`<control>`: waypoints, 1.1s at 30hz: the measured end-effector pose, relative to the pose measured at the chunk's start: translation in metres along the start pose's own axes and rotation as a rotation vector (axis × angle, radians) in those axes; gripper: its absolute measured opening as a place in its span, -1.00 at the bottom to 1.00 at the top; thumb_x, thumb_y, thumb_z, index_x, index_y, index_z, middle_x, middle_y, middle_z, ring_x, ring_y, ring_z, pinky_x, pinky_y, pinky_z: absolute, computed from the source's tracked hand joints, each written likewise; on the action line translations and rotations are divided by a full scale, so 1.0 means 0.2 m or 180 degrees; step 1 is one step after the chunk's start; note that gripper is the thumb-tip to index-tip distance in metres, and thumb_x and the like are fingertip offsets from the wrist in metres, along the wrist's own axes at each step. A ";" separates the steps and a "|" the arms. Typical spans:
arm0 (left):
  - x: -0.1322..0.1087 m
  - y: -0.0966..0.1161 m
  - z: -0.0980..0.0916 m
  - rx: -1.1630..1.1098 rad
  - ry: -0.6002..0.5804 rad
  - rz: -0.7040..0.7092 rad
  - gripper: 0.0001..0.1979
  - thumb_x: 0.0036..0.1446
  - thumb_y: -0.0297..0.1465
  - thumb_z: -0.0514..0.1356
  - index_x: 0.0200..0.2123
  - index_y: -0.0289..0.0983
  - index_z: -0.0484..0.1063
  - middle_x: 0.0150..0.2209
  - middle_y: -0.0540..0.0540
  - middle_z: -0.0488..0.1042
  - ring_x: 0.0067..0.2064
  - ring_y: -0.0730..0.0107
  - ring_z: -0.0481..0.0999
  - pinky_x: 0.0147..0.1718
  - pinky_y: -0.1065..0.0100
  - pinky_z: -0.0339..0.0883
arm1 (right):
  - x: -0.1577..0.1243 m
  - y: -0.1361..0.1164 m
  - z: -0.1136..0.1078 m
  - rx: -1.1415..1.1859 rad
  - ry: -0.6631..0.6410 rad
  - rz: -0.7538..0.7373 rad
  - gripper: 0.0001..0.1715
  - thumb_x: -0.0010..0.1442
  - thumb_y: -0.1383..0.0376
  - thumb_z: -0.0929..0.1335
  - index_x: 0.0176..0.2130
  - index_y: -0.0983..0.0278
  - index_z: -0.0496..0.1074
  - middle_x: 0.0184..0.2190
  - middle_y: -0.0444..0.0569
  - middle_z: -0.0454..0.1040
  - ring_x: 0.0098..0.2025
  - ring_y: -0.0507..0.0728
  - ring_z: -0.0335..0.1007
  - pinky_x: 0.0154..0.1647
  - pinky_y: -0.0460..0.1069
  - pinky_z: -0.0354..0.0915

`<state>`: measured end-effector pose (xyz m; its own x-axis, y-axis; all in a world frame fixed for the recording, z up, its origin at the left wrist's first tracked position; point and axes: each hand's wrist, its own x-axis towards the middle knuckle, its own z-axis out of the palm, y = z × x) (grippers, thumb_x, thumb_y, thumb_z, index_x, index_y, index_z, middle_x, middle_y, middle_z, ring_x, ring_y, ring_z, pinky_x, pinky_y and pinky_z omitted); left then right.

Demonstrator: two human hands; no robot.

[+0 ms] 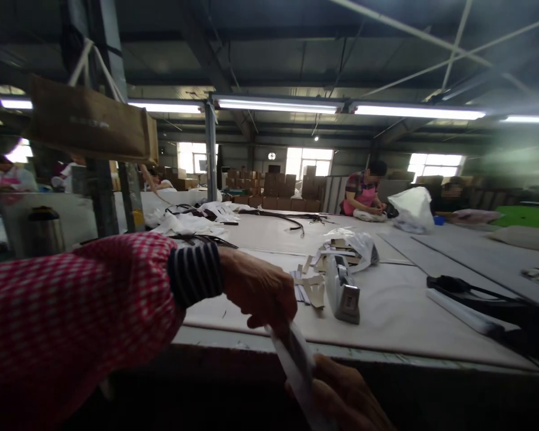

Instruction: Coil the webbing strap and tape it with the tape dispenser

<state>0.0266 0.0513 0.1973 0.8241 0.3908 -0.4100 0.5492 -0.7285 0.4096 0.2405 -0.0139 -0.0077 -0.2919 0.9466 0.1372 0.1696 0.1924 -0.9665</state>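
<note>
Pale cloth covers the long worktable (386,299), whose near edge runs left to right just beyond the person's hands, with a dark drop below it. Bare stretches of the table lie to the right of a grey metal tool (345,289) and run far back toward a co-worker (363,194) seated at the far side beside a white plastic bag (413,209). Small cut card pieces (312,287) lie just left of the metal tool, and a crumpled clear bag (359,244) sits behind it. Dark straps (278,216) trail across the far middle of the table, and a black-handled tool (476,296) lies near the right edge beside a white roll (465,314). A brown tote bag (92,123) hangs at upper left from a post. The lower part of the frame is deep in shadow, and the right side is hazy with glare. The left hand (260,293), reaching out of a red checked sleeve (72,317) with a striped cuff, is closed with its fingers pinched on the top of a white strip (296,365) that hangs at the near table edge. The right hand (345,395), low in the shadow and cut off by the bottom edge, touches the strip's lower end; how far its fingers are closed cannot be made out.
</note>
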 end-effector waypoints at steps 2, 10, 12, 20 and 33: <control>0.00 -0.01 -0.05 0.0307 0.0078 -0.0119 -0.68 0.13 -0.57 0.18 -0.65 -0.27 0.36 -0.74 0.04 0.32 -0.60 0.43 0.29 -0.56 0.45 0.16 | 0.10 -0.05 0.08 0.0171 -0.0159 -0.0055 -0.36 0.21 -0.24 0.33 -0.37 0.25 0.58 -0.47 0.03 0.56 -0.42 0.17 0.45 -0.35 0.00 0.33; 0.04 -0.09 -0.17 0.0396 0.0370 -0.0071 -0.66 0.13 -0.54 0.17 -0.69 -0.30 0.38 -0.75 0.02 0.33 -0.62 0.46 0.27 -0.57 0.44 0.13 | 0.26 -0.15 0.07 0.0051 0.0310 -0.0261 -0.28 0.31 -0.20 0.26 -0.45 0.35 0.51 -0.58 0.00 0.47 -0.55 0.03 0.29 -0.55 -0.09 0.13; 0.09 -0.09 -0.18 0.0509 0.0379 0.0093 -0.66 0.13 -0.55 0.18 -0.69 -0.30 0.37 -0.75 0.02 0.33 -0.60 0.45 0.30 -0.55 0.44 0.15 | 0.31 -0.20 0.06 0.0034 0.0404 -0.0424 -0.31 0.31 -0.18 0.27 -0.43 0.35 0.51 -0.57 0.00 0.48 -0.55 0.04 0.32 -0.53 -0.09 0.16; 0.04 -0.19 -0.21 0.0132 0.0332 -0.0394 -0.74 0.24 -0.42 0.14 -0.49 -0.33 0.47 -0.64 0.01 0.43 -0.60 0.46 0.34 -0.58 0.47 0.21 | 0.35 -0.22 -0.05 -0.0972 0.1133 -0.1338 -0.37 0.34 -0.08 0.30 -0.60 0.24 0.24 -0.68 -0.20 0.16 -0.61 -0.02 0.09 -0.60 -0.10 0.08; 0.15 -0.37 0.15 -0.1968 0.0270 0.0306 -0.72 0.06 -0.20 0.38 -0.31 -0.31 0.53 -0.45 -0.04 0.52 -0.40 0.34 0.53 -0.29 0.33 0.44 | 0.26 -0.13 -0.09 -0.2632 0.1374 -0.2695 -0.50 0.43 0.01 0.22 -0.30 0.19 0.58 -0.53 -0.01 0.54 -0.51 0.10 0.46 -0.40 -0.10 0.41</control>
<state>0.0060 0.1006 0.1304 0.8680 0.4014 -0.2923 0.4298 -0.3125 0.8471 0.2383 0.0342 0.0292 -0.2925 0.4248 0.8567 0.6632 0.7355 -0.1383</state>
